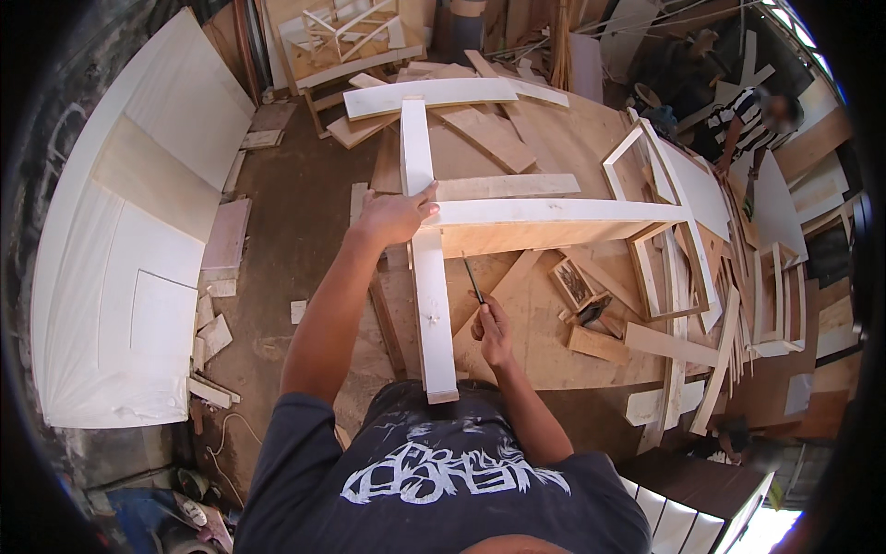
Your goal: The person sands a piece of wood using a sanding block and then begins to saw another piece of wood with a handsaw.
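Note:
A white-faced wooden frame [554,211] lies in front of me: one long board [431,305] runs away from my body, and a crosspiece joins it from the right. My left hand [395,218] grips the frame at this joint, its fingers curled over the boards. In my closed right hand [493,331] is a slim dark pencil [473,280]. Its tip points up toward the bare wood side of the crosspiece, near the joint; whether it touches cannot be made out. The near end of the long board sits close to my shirt.
Loose boards [486,137] cover the worktable [554,355]. A small wooden box [573,282] lies right of my right hand, near an open frame [651,268]. Large white panels [138,222] lean at left. Another person [752,125] works at far right. Offcuts [214,337] litter the floor.

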{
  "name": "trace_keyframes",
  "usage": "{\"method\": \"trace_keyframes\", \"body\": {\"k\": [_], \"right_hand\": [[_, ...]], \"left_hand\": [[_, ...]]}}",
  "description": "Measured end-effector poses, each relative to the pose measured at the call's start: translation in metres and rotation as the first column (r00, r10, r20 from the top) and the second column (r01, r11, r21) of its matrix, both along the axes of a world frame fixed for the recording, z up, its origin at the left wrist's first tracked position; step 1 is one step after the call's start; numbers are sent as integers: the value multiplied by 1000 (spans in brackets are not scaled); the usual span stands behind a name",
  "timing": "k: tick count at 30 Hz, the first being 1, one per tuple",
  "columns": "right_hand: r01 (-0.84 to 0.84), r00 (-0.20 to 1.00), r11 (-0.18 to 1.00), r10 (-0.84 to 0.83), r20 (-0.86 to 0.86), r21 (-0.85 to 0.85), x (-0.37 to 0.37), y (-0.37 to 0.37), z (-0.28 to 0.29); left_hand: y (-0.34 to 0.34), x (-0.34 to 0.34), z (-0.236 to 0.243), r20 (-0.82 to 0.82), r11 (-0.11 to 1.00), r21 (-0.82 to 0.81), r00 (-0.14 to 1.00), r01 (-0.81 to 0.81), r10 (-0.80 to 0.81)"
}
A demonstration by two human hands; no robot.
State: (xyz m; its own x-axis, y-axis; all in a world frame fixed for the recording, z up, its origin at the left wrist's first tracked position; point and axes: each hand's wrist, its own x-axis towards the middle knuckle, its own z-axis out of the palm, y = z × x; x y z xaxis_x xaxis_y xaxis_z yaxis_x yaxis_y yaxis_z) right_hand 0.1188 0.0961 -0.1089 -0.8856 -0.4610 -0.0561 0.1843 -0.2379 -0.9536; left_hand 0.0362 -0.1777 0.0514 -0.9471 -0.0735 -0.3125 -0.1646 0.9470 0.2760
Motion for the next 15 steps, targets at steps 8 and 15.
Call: {"method": "trace_keyframes", "body": {"k": [8,15], "right_hand": [[194,981,979,-194,10,62,-4,22,7],[314,948,945,-317,30,90,20,60,12]], "left_hand": [[-15,38,1,-451,990,35,886,136,-106],[-39,52,59,-516,960,100,839,260,-173]]}}
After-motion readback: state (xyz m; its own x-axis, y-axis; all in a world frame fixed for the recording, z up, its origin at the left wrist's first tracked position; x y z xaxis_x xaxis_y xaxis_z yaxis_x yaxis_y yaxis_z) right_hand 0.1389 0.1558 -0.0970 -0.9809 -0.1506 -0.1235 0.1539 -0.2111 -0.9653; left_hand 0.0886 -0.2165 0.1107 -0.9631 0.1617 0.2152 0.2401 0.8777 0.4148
